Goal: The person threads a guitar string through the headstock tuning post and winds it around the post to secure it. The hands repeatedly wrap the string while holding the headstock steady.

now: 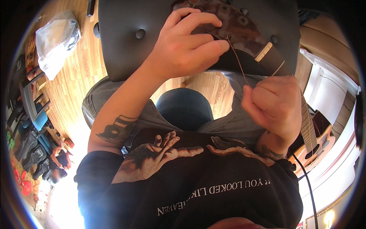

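Note:
A dark, glossy guitar headstock [244, 28] with tuning posts lies on a black padded seat [126, 45]. My left hand [190, 42] is closed at the near-left edge of the headstock, fingers bent over its face and thumb by a post. From that post a thin copper-coloured guitar string [239, 61] runs slack toward my right hand [276, 103]. That hand is a fist closed on the string, just below the pale nut [264, 52]. Past my right wrist show the fretted neck [307, 122] and part of the light wooden guitar body [324, 139]; the fist hides some of the neck.
Below the seat's edge, a dark blue round thing [185, 105] stands between my knees on the wood floor [65, 103]. A clear plastic bag [59, 42] lies at far left. A black cable [309, 183] hangs at right. Another person [59, 162] is at lower left.

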Demonstrator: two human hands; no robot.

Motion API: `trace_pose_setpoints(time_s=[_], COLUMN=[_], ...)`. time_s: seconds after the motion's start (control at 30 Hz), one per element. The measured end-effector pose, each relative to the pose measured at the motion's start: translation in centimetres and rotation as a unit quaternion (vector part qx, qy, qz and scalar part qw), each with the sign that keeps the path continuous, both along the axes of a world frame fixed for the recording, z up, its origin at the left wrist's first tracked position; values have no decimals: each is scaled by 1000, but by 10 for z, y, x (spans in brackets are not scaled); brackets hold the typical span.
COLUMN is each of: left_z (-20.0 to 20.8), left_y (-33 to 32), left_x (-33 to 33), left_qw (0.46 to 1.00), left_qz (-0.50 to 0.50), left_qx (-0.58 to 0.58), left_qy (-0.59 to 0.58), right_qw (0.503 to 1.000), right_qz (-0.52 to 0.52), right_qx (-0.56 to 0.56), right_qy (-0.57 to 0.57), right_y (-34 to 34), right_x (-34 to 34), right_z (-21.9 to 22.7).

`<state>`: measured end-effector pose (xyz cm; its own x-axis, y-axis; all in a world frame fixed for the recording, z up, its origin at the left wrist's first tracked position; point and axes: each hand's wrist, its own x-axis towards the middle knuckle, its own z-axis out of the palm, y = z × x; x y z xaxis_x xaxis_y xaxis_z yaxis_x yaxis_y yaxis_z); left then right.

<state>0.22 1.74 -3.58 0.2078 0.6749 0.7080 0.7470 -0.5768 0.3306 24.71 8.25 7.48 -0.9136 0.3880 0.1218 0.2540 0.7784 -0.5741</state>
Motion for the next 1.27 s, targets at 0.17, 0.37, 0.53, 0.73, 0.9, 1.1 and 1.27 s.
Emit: trace_pose_setpoints(time_s=[0.17,0.37,0.53,0.73,0.9,1.1,1.27], left_z=[11,1,0,10,1,-2,-4], left_y=[1,0,3,3,4,1,2], left_x=[-5,-7,-3,-10,-13,-8,-6], left_qw=[998,998,999,997,998,999,999], left_qz=[-26,-39,-16,-52,-59,-30,-26], left_qx=[-46,-22,-10,-43,3,23,34], left_qy=[-40,-35,-42,-45,-28,-1,-16], right_qw=[1000,1000,1000,1000,1000,1000,1000], right_qz=[-1,-2,8,11,15,17,20], right_qx=[2,-1,5,0,-4,1,5], right_qy=[2,5,-11,-5,-2,-7,-16], right_y=[1,2,2,4,4,1,2], right_x=[1,0,1,0,-1,-2,-3], right_z=[0,2,6,8,10,7,9])
